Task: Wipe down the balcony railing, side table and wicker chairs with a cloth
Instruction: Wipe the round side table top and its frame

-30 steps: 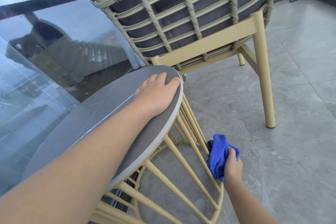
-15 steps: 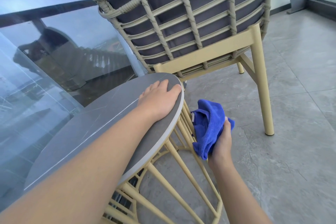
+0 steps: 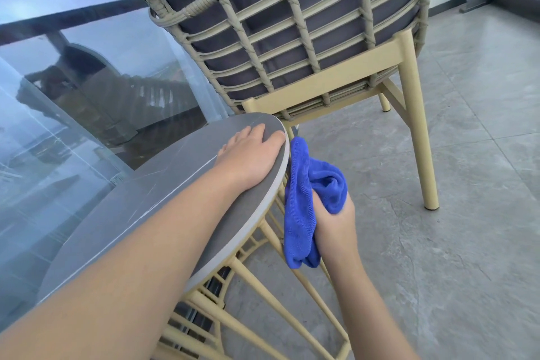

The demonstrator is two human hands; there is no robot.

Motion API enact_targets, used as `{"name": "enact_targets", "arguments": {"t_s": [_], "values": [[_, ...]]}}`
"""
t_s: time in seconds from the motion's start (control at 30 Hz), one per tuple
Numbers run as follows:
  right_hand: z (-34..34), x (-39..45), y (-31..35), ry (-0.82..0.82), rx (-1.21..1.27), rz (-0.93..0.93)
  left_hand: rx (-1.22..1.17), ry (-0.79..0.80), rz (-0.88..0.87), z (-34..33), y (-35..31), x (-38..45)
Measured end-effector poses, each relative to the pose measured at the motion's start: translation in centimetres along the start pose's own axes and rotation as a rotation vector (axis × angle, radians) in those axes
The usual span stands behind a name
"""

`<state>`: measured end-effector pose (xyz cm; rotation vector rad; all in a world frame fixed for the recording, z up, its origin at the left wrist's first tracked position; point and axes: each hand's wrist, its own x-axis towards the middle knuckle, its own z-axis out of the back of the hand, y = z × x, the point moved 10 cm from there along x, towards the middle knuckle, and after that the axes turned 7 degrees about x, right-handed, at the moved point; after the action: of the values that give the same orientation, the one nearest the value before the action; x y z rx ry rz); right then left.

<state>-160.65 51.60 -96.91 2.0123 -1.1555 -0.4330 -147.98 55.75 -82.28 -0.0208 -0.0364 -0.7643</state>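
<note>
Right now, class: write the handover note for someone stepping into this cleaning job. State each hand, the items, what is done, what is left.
Left hand: flat on the side table top, near its far edge.
Right hand: grips the blue cloth, held against the table's rim and yellow legs.
Wicker chair: stands just behind the table.
Done: cannot be judged from this view.
Left: table frame, chair, railing.

The left hand lies flat on the round grey worktop near its far edge, fingers straight. Just beside that edge, the right hand grips a blue microfibre cloth against the worktop's yellow slatted base. Behind stands a wicker chair with a grey cushion, on the grey tiled floor, beside the glass balcony railing
</note>
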Motion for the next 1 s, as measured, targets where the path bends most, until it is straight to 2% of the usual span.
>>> {"name": "enact_targets", "arguments": {"t_s": [0.3, 0.47, 0.6, 0.87, 1.0], "values": [[6.2, -1.2, -7.2, -0.092, -0.188, -0.142, -0.023, 0.003, -0.015, -0.2, 0.1, 0.4], [9.9, -1.3, -13.1, -0.040, -0.343, -0.210, -0.085, -0.016, -0.001, -0.1, 0.3, 0.3], [13.8, -2.3, -17.5, -0.083, -0.355, -0.311, -0.112, -0.021, 0.000, 0.1, 0.0, -0.1], [15.5, -4.8, -18.4, -0.171, -0.378, -0.393, -0.119, -0.019, 0.002, 0.1, 0.3, 0.0], [14.3, -5.6, -17.4, -0.200, -0.271, -0.398, -0.130, -0.027, -0.008, 0.2, 0.4, -0.1]]}}
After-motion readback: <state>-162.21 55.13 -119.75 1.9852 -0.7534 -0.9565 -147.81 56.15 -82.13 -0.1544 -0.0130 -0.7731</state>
